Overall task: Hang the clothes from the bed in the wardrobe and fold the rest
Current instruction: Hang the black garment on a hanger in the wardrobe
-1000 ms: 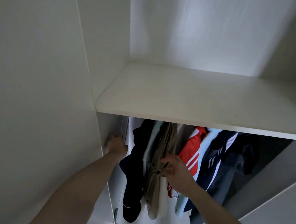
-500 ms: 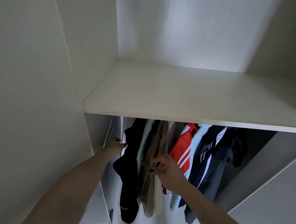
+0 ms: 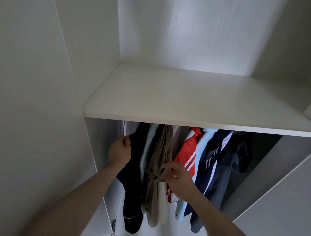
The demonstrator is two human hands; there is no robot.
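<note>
Under the white shelf (image 3: 187,108) of the wardrobe (image 3: 35,93), my right hand (image 3: 181,180) pinches the bunched tan garment (image 3: 159,163), which hangs between a dark navy garment (image 3: 135,171) and a red striped shirt (image 3: 187,153). My left hand (image 3: 120,151), fingers curled, grips the navy garment's upper edge.

**Both hands in among the hanging clothes**

Under the white shelf (image 3: 170,100) of the wardrobe, a row of garments hangs. The right hand (image 3: 181,180) pinches the bunched khaki trousers (image 3: 159,168) at their knotted middle. The left hand (image 3: 120,151) reaches up at the wardrobe's left edge, touching the dark navy garment (image 3: 134,180). A red striped top (image 3: 187,152) hangs just right of the trousers.
</note>
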